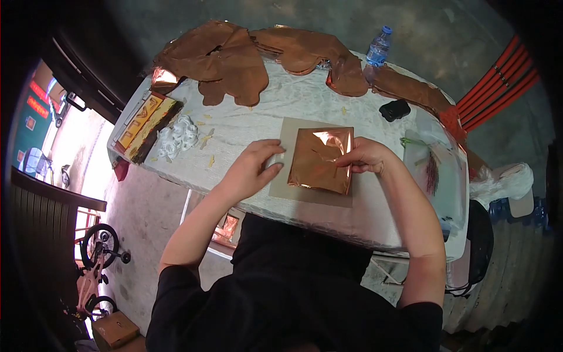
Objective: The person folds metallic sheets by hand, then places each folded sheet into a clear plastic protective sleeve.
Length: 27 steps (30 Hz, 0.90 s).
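Copper foil rectangle [308,176] on card [281,186]: go gently

Foil's nr table [240,126] front. R hand [368,157] pinched closed at foil's right side, can't tell on what; L hand [257,166] spread, nothing gripped. Prob. best: steady w/ L, pinch lightly, avoid creases. Qty: 1 foil rectangle, 1 card, 1 water bottle [379,48].

White tabletop [234,120], brown sheets [234,64], bottle [379,49], beige board [311,197]

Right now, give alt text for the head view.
The right hand touches the right side of a shiny coppery sheet on a grey board; the left hand is at the board's left edge. Brown pieces and a bottle line the far side of the table.
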Tool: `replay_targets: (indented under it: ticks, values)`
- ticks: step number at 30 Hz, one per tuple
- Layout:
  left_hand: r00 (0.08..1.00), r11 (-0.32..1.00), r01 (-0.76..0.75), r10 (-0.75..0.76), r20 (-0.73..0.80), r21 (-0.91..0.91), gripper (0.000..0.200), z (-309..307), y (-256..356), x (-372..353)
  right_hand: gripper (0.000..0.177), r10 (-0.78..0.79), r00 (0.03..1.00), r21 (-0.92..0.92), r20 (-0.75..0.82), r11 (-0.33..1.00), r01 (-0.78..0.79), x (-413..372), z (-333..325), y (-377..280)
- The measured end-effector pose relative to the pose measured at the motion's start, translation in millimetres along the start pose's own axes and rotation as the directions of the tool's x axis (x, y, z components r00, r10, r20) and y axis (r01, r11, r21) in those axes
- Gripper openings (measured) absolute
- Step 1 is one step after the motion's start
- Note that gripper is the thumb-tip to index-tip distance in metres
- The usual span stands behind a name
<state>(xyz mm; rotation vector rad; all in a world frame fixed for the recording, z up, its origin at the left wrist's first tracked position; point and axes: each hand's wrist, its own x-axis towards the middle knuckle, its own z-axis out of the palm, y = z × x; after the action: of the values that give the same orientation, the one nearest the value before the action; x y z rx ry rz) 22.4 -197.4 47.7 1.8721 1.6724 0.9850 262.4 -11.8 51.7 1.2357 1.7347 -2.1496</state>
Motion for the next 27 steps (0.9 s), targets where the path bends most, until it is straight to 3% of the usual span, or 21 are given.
replay_targets:
  ticks: [1, 3, 4, 6, 9, 12, 14, 16, 17, 18, 20, 22, 23, 25, 26, 27]
  values:
    - [1.0, 1.0, -0.001, 0.001, 0.002, -0.002, 0.033, 4.6, -0.5, 6.3, 0.017, 0.043, 0.998, 0.001, -0.052, 0.999, -0.043, -1.1, 2.7, -0.1]
    - [0.951, 0.944, -0.304, 0.308, -0.011, 0.13, 0.036, 14.2, -0.1, 21.0, 0.017, 0.03, 0.999, -0.013, -0.045, 0.999, -0.031, -1.4, 4.4, 0.3]
    - [0.95, 0.943, -0.307, 0.311, -0.011, 0.129, 0.036, 17.7, 4.3, 26.9, 0.018, 0.016, 0.999, -0.03, -0.036, 0.999, -0.017, -1.7, 5.3, -0.4]
    - [0.898, 0.894, -0.431, 0.412, 0.155, 0.119, 0.043, 22.1, 13.8, 35.5, 0.019, 0.006, 0.999, -0.023, -0.048, 1.0, -0.007, -4.1, 10.2, -3.2]
    - [0.913, 0.906, -0.375, 0.325, 0.245, 0.195, 0.049, 33.4, 6.8, 36.4, 0.023, -0.009, 0.999, -0.067, -0.044, 0.998, 0.006, -7.3, 14.5, -7.2]
    - [0.926, 0.894, -0.354, 0.293, 0.238, 0.275, 0.051, 37.7, 5.2, 32.9, 0.033, -0.048, 0.999, -0.118, -0.006, 0.992, 0.047, -6.3, 14.1, -3.2]
    - [0.926, 0.895, -0.352, 0.289, 0.242, 0.276, 0.051, 38.2, 7.4, 32.9, 0.044, -0.274, 0.954, -0.385, -0.119, 0.899, 0.21, -12.2, 19.9, -4.7]
    - [0.928, 0.897, -0.346, 0.283, 0.243, 0.275, 0.052, 37.4, 9.2, 32.8, 0.052, -0.294, 0.948, -0.463, -0.122, 0.862, 0.208, -24.2, 20.9, -8.0]
    - [0.93, 0.9, -0.337, 0.273, 0.244, 0.276, 0.052, 37.1, 9.9, 32.5, 0.057, -0.425, 0.838, -0.626, -0.34, 0.768, 0.136, -30.6, 27.1, -3.0]
    - [0.933, 0.904, -0.327, 0.263, 0.245, 0.275, 0.052, 37.8, 9.9, 32.5, 0.062, -0.565, 0.659, -0.747, -0.496, 0.665, 0.008, -36.6, 32.6, 0.6]
    - [0.93, 0.901, -0.339, 0.278, 0.24, 0.272, 0.053, 39.6, 7.5, 33.3, 0.071, -0.623, 0.645, -0.781, -0.442, 0.621, 0.065, -39.0, 37.7, 4.4]
    - [0.929, 0.897, -0.344, 0.285, 0.235, 0.276, 0.053, 40.3, 7.6, 33.5, 0.071, -0.895, 0.447, -0.959, 0.014, 0.114, 0.259, -26.6, 40.2, 17.9]
    - [0.932, 0.9, -0.335, 0.273, 0.237, 0.278, 0.053, 39.7, 8.8, 33.4, 0.071, -0.894, 0.448, -0.958, 0.014, 0.117, 0.263, -22.3, 43.3, 25.4]
    - [0.936, 0.905, -0.32, 0.255, 0.243, 0.281, 0.053, 37.3, 10.1, 32.9, 0.07, -0.828, 0.559, -0.989, 0.043, 0.044, 0.142, -16.1, 50.3, 37.9]
    - [0.935, 0.91, -0.301, 0.222, 0.277, 0.284, 0.055, 36.0, 10.2, 33.6, 0.07, -0.827, 0.561, -0.988, 0.044, 0.047, 0.147, -12.8, 49.2, 41.5]
    - [0.932, 0.916, -0.282, 0.19, 0.31, 0.287, 0.057, 35.8, 9.7, 34.5, 0.073, -0.775, 0.632, -0.982, 0.008, 0.114, 0.151, -11.2, 47.2, 43.6]
